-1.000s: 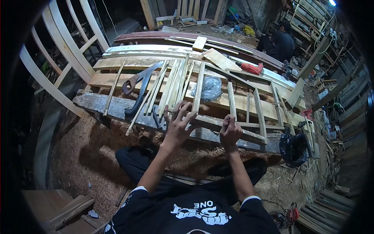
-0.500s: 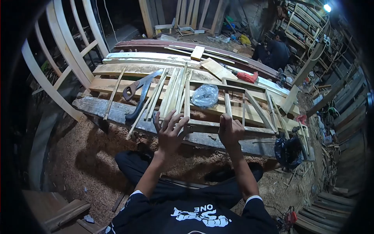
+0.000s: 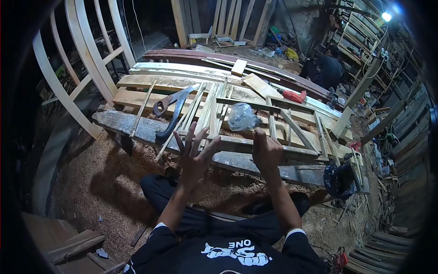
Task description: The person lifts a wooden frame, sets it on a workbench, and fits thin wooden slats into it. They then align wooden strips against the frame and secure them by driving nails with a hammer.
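Note:
A wooden frame [image 3: 294, 149] with a diagonal brace lies on the planks in front of me. My left hand [image 3: 196, 153] is at the frame's near left corner, with its fingers spread. At the frame's near rail is my right hand [image 3: 267, 150], its fingers closed in a pinch; what they hold, if anything, is hidden. A clear plastic bag [image 3: 242, 117] rests inside the frame, just beyond my right hand. Left of the frame lie thin wooden strips [image 3: 194, 109] and a handsaw [image 3: 173, 107].
A red power tool [image 3: 294, 96] lies beyond the frame. A black bag [image 3: 340, 180] hangs at the bench's [image 3: 114, 120] right end. Tall wooden frames [image 3: 82, 50] stand at left. Another person [image 3: 329, 68] sits at the back right. Shavings cover the floor.
The frame's left end has shifted left, and its near rail now reaches past my left hand. My left fingers have spread wider. The whole view has shifted slightly.

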### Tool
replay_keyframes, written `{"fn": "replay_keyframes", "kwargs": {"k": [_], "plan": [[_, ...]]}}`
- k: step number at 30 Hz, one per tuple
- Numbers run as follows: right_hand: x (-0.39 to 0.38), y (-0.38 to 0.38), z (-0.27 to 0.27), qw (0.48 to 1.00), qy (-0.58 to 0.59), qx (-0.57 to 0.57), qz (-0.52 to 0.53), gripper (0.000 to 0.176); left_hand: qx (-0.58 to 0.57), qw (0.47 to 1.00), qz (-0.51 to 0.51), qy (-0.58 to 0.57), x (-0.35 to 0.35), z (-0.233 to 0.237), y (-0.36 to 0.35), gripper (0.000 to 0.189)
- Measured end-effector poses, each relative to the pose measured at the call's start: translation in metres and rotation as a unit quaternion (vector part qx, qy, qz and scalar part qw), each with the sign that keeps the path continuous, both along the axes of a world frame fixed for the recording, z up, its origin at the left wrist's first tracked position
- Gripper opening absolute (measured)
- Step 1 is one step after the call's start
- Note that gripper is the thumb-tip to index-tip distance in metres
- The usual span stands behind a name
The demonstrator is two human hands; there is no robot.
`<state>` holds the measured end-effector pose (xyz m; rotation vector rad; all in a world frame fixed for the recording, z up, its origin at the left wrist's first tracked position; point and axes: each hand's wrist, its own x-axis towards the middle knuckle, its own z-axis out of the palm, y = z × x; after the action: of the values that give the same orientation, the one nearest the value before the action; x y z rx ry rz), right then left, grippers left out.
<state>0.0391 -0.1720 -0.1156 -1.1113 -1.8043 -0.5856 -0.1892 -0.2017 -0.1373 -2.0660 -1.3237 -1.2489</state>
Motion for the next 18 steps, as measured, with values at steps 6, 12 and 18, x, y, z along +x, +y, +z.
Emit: {"fn": "replay_keyframes", "kwargs": {"k": [6, 12, 18], "plan": [[0.001, 0.004, 0.010, 0.999, 0.048, 0.003, 0.009, 0.011, 0.060, 0.998, -0.007, -0.001, 0.005, -0.011, 0.021, 0.040], [0.016, 0.008, 0.023, 0.996, 0.048, -0.014, -0.075, 0.006, 0.034, 0.999, -0.035, 0.009, 0.004, 0.007, 0.027, 0.037], [0.073, 0.010, 0.034, 0.969, 0.130, -0.181, -0.103, 0.005, 0.022, 0.978, -0.185, -0.093, 0.006, 0.027, 0.051, 0.035]]}}
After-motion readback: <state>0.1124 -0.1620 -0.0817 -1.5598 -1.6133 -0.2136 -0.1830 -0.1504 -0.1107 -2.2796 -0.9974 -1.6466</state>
